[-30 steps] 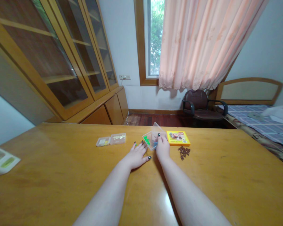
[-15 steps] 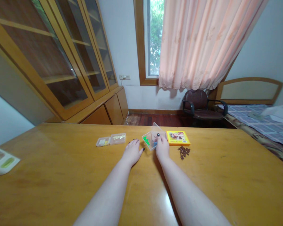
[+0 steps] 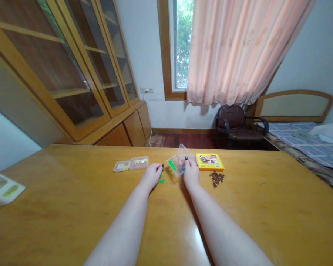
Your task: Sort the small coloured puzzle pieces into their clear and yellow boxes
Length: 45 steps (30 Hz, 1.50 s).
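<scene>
My right hand (image 3: 191, 173) grips a clear plastic box (image 3: 179, 173) with its hinged lid raised, holding it tilted above the table. Small green pieces (image 3: 172, 165) lie inside at its left end, and something blue shows beside my fingers. To the left, my left hand (image 3: 151, 176) is low at the table with thumb and fingers pressed together; whatever they hold is hidden. Several loose green pieces (image 3: 161, 181) lie on the table right beside it. The box's right side is close to a yellow box with a printed picture (image 3: 210, 162).
A pile of small brown pieces (image 3: 217, 178) lies in front of the yellow box. Left of my hands stands an open clear case (image 3: 138, 167) with pale and yellow pieces. A white plastic object (image 3: 5, 188) sits at the wooden table's (image 3: 72, 221) left edge.
My left hand has gone from spread fingers to closed ones and shifted slightly left. Loose green pieces now show on the table beside it. My right hand and the clear box stay put.
</scene>
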Each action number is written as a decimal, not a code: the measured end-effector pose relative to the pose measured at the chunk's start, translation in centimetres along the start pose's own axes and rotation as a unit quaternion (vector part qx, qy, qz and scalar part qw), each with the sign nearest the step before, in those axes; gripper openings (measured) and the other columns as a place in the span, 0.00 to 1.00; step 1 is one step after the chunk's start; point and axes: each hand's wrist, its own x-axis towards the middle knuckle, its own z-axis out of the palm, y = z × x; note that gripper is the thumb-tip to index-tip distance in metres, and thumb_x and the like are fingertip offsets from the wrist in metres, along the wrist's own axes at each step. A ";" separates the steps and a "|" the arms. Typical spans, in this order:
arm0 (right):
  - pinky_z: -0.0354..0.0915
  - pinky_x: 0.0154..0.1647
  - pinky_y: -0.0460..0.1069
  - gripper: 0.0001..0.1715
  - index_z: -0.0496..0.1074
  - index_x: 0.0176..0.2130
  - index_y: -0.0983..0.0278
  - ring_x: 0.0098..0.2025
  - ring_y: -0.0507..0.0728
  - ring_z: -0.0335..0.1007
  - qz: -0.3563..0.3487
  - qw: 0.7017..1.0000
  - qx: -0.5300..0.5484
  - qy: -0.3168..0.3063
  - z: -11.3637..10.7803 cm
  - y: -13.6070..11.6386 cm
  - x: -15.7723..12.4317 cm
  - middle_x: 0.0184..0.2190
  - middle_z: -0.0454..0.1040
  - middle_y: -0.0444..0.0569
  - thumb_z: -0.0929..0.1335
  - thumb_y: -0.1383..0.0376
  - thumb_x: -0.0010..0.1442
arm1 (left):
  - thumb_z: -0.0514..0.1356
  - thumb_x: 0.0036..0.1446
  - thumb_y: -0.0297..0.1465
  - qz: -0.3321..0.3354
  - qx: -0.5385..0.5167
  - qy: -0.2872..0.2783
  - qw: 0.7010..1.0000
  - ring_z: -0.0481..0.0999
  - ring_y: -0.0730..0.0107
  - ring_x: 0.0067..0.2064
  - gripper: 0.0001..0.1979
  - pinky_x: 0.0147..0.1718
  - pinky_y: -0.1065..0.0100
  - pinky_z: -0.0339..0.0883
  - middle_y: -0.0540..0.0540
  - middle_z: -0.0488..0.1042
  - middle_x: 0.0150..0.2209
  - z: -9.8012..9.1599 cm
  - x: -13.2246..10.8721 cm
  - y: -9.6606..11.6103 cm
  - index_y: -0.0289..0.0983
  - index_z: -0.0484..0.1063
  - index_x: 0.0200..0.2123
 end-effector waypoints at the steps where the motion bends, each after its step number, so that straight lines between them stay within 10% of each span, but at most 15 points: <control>1: 0.58 0.34 0.48 0.23 0.71 0.27 0.64 0.30 0.56 0.67 0.000 1.000 0.000 0.000 0.0 0.0 0.0 0.27 0.75 0.49 0.59 0.52 0.57 | 0.46 0.60 0.35 -0.007 0.006 0.010 1.000 0.71 0.66 0.40 0.16 0.40 0.68 0.63 0.44 0.75 0.36 -0.1 0.0 -0.2 0.37 0.73 0.34; 7: 0.57 0.34 0.48 0.23 0.72 0.30 0.64 0.31 0.56 0.67 -0.001 1.000 -0.002 -0.004 0.1 0.1 0.0 0.28 0.74 0.49 0.58 0.53 0.58 | 0.49 0.58 0.42 -0.106 0.181 0.030 0.977 0.71 0.57 0.42 0.17 0.39 0.61 0.63 0.38 0.72 0.40 0.1 -0.6 0.3 0.35 0.69 0.37; 25: 0.59 0.34 0.48 0.21 0.72 0.29 0.64 0.31 0.56 0.68 0.002 1.000 0.002 -0.002 0.1 0.2 0.0 0.27 0.75 0.49 0.59 0.53 0.57 | 0.47 0.58 0.32 -0.078 0.228 -0.054 0.969 0.74 0.55 0.41 0.15 0.38 0.60 0.64 0.36 0.74 0.37 1.3 -0.4 1.2 0.34 0.71 0.37; 35: 0.58 0.31 0.47 0.18 0.70 0.25 0.63 0.28 0.55 0.66 -0.021 0.997 -0.041 -0.060 0.3 0.1 -0.3 0.24 0.73 0.47 0.60 0.56 0.55 | 0.46 0.61 0.35 0.059 0.010 0.148 0.987 0.69 0.67 0.45 0.13 0.46 0.67 0.62 0.44 0.70 0.42 -0.4 -0.6 1.3 0.38 0.65 0.43; 39: 0.58 0.32 0.47 0.18 0.71 0.27 0.64 0.29 0.56 0.67 -0.024 0.998 -0.040 -0.046 0.2 0.0 -0.2 0.25 0.74 0.48 0.60 0.56 0.55 | 0.44 0.62 0.35 -0.056 0.012 0.192 0.980 0.68 0.63 0.48 0.15 0.47 0.64 0.61 0.42 0.69 0.44 -0.6 -0.3 0.1 0.38 0.62 0.47; 45: 0.59 0.33 0.48 0.18 0.72 0.28 0.63 0.30 0.56 0.68 -0.012 0.999 -0.019 -0.033 0.1 -0.1 0.0 0.24 0.74 0.48 0.60 0.56 0.55 | 0.46 0.60 0.33 -0.162 0.116 0.038 0.979 0.73 0.62 0.41 0.12 0.38 0.66 0.64 0.41 0.73 0.39 -0.5 0.1 -1.3 0.37 0.68 0.36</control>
